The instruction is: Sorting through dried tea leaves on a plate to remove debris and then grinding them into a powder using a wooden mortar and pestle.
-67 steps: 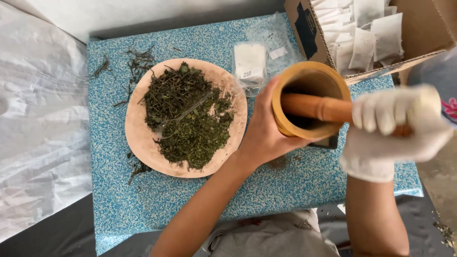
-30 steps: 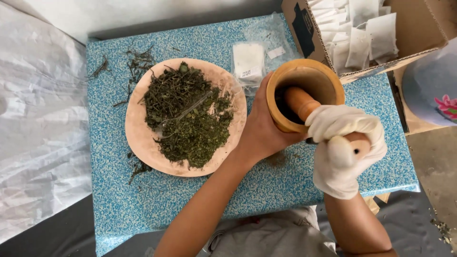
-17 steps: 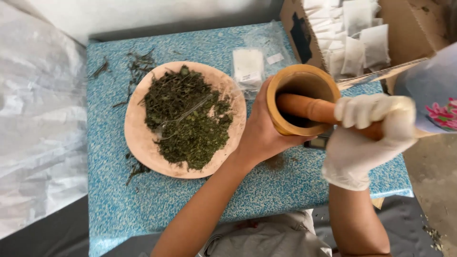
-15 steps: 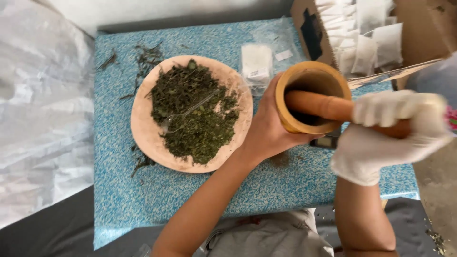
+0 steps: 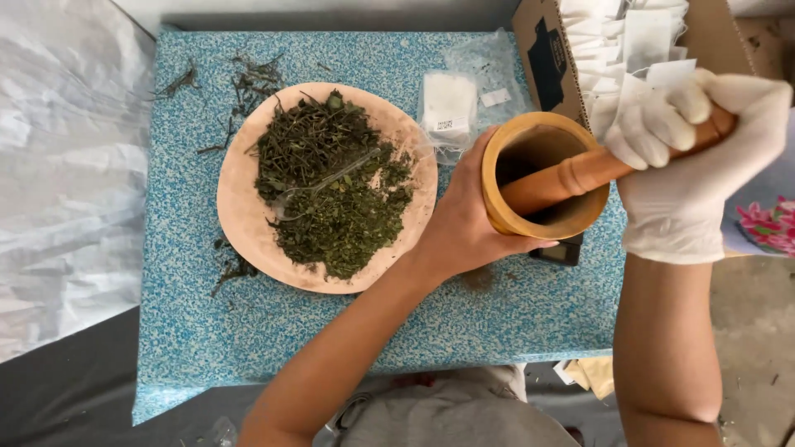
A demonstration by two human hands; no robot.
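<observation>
Far left: crinkled white plastic sheet [image 5: 58, 165], off the table. Blue speckled tabletop [image 5: 248, 331] carries everything else. Loose dried stems [image 5: 240, 83] scattered at its far-left corner.

Left of centre: round pinkish plate [image 5: 240, 223] with a heap of dried green herbs [image 5: 331, 194], a clear plastic spoon [image 5: 319, 186] lying in it. Just past the plate's far-right edge, a small clear packet with white contents [image 5: 448, 103].

Centre-right: your left hand [image 5: 460, 232], bare, wraps the near-left wall of the wooden mortar [image 5: 497, 194], thumb and fingers closed around it, forearm coming in diagonally from near. The mortar stands upright on the table. It looks stiff and heavy enough to sit steady; smooth outside, so I'd keep the hold low on the wall, as you have it.

Wooden pestle [image 5: 580, 172] leans in the mortar, head down inside, shaft tilted up to the far right. Rigid, turned wood, likely slick under a glove; grip near the top end for leverage.

Right: your right hand [image 5: 696, 157], in a white glove, is fisted tight around the pestle's upper end, wrist raised, forearm near-vertical in view.

Far right: open cardboard box [image 5: 542, 58] of white sachets [image 5: 629, 41], just behind the mortar.
</observation>
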